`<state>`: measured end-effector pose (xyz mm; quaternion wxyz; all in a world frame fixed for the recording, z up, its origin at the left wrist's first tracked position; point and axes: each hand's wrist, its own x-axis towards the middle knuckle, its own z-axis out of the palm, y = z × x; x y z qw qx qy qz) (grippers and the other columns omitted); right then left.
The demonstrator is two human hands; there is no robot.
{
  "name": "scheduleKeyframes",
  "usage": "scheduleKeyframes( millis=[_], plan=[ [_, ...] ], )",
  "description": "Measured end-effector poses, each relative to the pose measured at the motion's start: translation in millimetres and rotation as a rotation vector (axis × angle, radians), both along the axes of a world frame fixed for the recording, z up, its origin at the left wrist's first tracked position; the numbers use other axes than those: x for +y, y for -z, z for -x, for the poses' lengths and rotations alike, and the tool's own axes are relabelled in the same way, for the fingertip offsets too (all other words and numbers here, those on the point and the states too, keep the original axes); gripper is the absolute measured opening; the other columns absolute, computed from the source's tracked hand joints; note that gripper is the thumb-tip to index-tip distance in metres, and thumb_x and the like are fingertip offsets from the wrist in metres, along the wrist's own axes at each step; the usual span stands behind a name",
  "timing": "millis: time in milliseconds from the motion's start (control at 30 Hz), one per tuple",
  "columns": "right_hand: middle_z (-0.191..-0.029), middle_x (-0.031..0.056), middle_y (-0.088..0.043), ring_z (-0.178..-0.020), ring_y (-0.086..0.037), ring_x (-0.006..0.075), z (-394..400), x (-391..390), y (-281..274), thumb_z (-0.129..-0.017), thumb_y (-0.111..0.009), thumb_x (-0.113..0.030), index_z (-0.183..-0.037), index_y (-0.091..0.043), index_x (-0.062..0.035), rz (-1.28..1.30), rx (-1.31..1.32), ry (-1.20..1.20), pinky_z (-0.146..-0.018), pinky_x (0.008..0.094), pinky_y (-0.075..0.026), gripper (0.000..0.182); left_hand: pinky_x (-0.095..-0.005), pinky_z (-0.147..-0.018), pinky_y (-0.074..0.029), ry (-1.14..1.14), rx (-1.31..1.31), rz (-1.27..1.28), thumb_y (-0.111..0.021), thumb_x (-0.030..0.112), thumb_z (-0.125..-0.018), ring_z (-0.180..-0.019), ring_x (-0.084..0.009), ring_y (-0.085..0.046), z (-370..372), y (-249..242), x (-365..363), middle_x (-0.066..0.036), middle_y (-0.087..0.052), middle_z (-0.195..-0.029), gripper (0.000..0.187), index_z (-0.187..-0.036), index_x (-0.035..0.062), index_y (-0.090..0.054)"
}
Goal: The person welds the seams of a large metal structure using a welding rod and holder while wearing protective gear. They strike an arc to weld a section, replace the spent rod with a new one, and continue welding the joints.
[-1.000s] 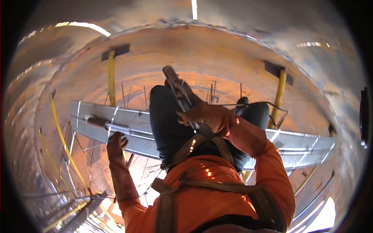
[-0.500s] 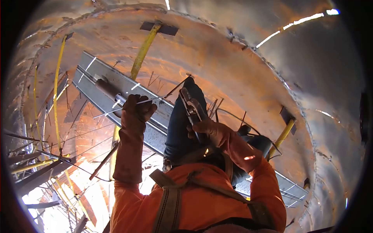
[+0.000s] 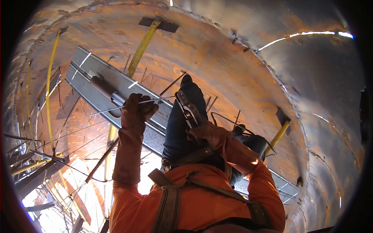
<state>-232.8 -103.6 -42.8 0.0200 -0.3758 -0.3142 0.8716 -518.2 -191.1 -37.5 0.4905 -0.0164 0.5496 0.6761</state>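
Observation:
My left hand, in a long brown work glove, is closed around a thin welding rod. The rod slants across the view, its right end close to the jaws of a metal electrode holder. My right hand, gloved the same way, grips that holder by its lower part, over my dark-trousered leg. Just beyond my left hand, a brown tube with a shiny end lies on the grey metal plank.
A curved, rusty steel wall with weld seams surrounds me. Yellow brackets stick out from it. Several thin rods and yellow bars stand at the left, above a bright opening. A dark cable loops beside my right leg.
The electrode holder has come left, closer to the rod's right end. My left hand keeps its hold on the rod. The whole view has shifted slightly.

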Motion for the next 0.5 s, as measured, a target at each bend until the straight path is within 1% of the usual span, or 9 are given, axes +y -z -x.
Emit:
scheduleKeyframes(
  millis=[67, 167, 233, 267, 333, 367, 433, 467, 500],
  plan=[
    [-0.111, 0.0033, -0.061, -0.1, -0.063, 0.0165, 1, 1, 0, -0.086, -0.082, -0.027, -0.151, -0.045, -0.0092, 0.007, 0.005, 0.008, -0.09, 0.0345, -0.051, 0.077, -0.0446, -0.085, -0.066, -0.004, 0.013, 0.043, -0.062, 0.041, -0.102, -0.092, -0.0254, -0.07, 0, -2, 0, -0.014, -0.064, -0.108, 0.046, -0.122, 0.0002, -0.056],
    [-0.109, 0.0042, -0.062, -0.098, -0.064, 0.0169, 3, 4, -4, -0.087, -0.081, -0.025, -0.151, -0.046, -0.0079, -0.016, 0.004, -0.038, -0.089, 0.035, -0.052, 0.076, -0.0448, -0.085, -0.066, 0.003, 0.001, -0.022, -0.063, 0.04, -0.101, -0.092, -0.0252, -0.07, 2, 0, -3, -0.014, -0.065, -0.107, 0.044, -0.121, 0.0017, -0.057],
    [-0.114, 0.0085, -0.063, -0.102, -0.063, 0.0201, 4, 3, -7, -0.083, -0.075, -0.032, -0.164, -0.033, -0.0115, -0.085, -0.048, -0.104, -0.098, 0.0386, -0.048, 0.093, -0.0455, -0.085, -0.066, -0.004, -0.012, -0.015, -0.064, 0.04, -0.101, -0.092, -0.0255, -0.071, 1, -1, -1, -0.013, -0.066, -0.107, 0.042, -0.119, 0.0029, -0.058],
    [-0.114, 0.0085, -0.063, -0.102, -0.063, 0.0201, 4, 3, -7, -0.083, -0.075, -0.032, -0.164, -0.033, -0.0115, -0.086, -0.047, -0.102, -0.098, 0.0386, -0.048, 0.093, -0.0455, -0.085, -0.066, -0.002, -0.011, -0.017, -0.064, 0.04, -0.101, -0.092, -0.0255, -0.071, 1, -1, -1, -0.013, -0.066, -0.107, 0.042, -0.119, 0.0029, -0.058],
    [-0.109, 0.0059, -0.062, -0.097, -0.064, 0.0171, 3, 4, -8, -0.086, -0.08, -0.024, -0.155, -0.042, -0.0072, -0.057, -0.002, -0.028, -0.087, 0.0345, -0.054, 0.08, -0.0458, -0.085, -0.066, 0.007, -0.011, -0.02, -0.064, 0.04, -0.101, -0.091, -0.0258, -0.071, 2, 0, -2, -0.013, -0.066, -0.107, 0.042, -0.119, 0.0027, -0.058],
    [-0.109, 0.0059, -0.062, -0.097, -0.064, 0.0171, 3, 4, -2, -0.086, -0.08, -0.024, -0.155, -0.042, -0.0072, -0.056, -0.001, -0.024, -0.087, 0.0345, -0.054, 0.08, -0.0458, -0.085, -0.066, 0.011, -0.01, -0.018, -0.064, 0.04, -0.101, -0.091, -0.0258, -0.071, 1, -1, -2, -0.013, -0.066, -0.107, 0.042, -0.119, 0.0027, -0.058],
    [-0.109, 0.0062, -0.061, -0.096, -0.065, 0.0176, 4, 3, 15, -0.086, -0.08, -0.024, -0.156, -0.041, -0.0071, -0.108, 0.057, -0.077, -0.087, 0.0339, -0.055, 0.082, -0.0429, -0.083, -0.066, 0.012, 0.032, 0.022, -0.061, 0.042, -0.101, -0.092, -0.0277, -0.07, 0, -4, 0, -0.015, -0.062, -0.11, 0.05, -0.124, -0.0023, -0.054],
    [-0.109, 0.0062, -0.061, -0.096, -0.065, 0.0176, 3, 2, 16, -0.086, -0.08, -0.024, -0.156, -0.041, -0.0071, -0.108, 0.059, -0.072, -0.087, 0.0339, -0.055, 0.082, -0.0429, -0.083, -0.066, 0.017, 0.034, 0.022, -0.061, 0.042, -0.101, -0.092, -0.0277, -0.07, 0, -5, 0, -0.015, -0.062, -0.11, 0.05, -0.124, -0.0023, -0.054],
    [-0.108, 0.0066, -0.063, -0.095, -0.065, 0.018, 3, 2, 17, -0.085, -0.078, -0.027, -0.158, -0.04, -0.0078, -0.124, 0.066, -0.075, -0.088, 0.035, -0.054, 0.084, -0.0428, -0.083, -0.066, 0.028, 0.041, 0.015, -0.06, 0.042, -0.102, -0.092, -0.0278, -0.069, 1, -6, 0, -0.016, -0.062, -0.11, 0.05, -0.124, -0.0023, -0.054]
  ],
)
